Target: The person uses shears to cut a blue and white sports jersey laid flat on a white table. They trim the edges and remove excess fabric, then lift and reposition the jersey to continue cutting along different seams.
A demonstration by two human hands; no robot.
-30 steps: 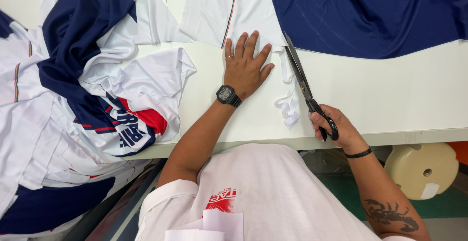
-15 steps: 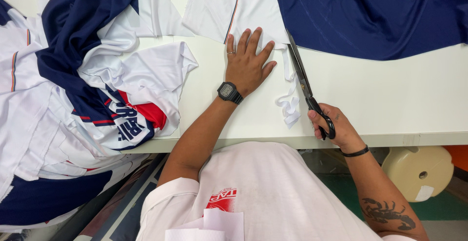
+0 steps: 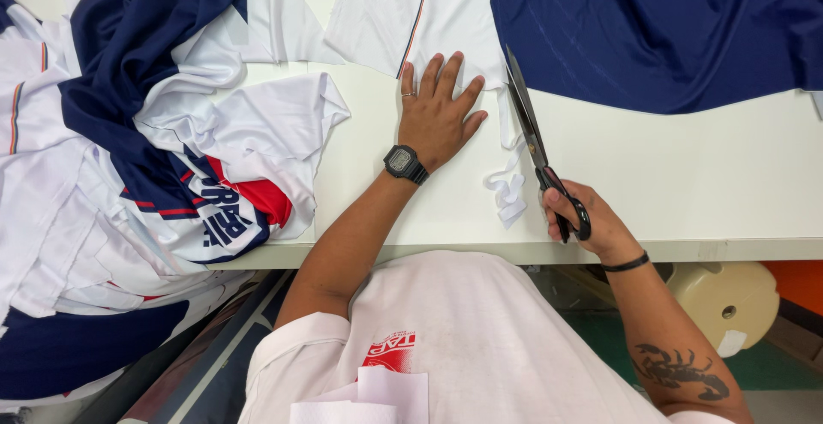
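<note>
Two hands share the work at a white cutting table (image 3: 703,192): we see the left hand (image 3: 437,111) laid flat on a white fabric panel (image 3: 403,12) with a thin striped trim, while the right hand (image 3: 587,218) works a pair of black-handled scissors (image 3: 536,145) along the panel's right edge. We judge the step in hand to be trimming — a narrow white offcut strip (image 3: 507,188) curls on the table just beside the blades, between the two hands.

The left palm is down, its fingers spread wide and pointing away from the body, a ring on one finger and a black wristwatch (image 3: 405,164) at the wrist; the forearm runs diagonally up from the person's white shirt. The right hand sits at the table's near edge, fingers curled through the scissor loops and closed round the handles, a thin black band at the wrist and a tattoo on the forearm. The blades lie nearly together, tips toward the far side.

For a clean line, we would say the cloth needs to stay pinned flat and the blades kept tight to the edge. A navy cloth (image 3: 651,30) spreads at the far right, just beside the panel — and a heap of white, navy and red garments (image 3: 171,167) fills the left.
</note>
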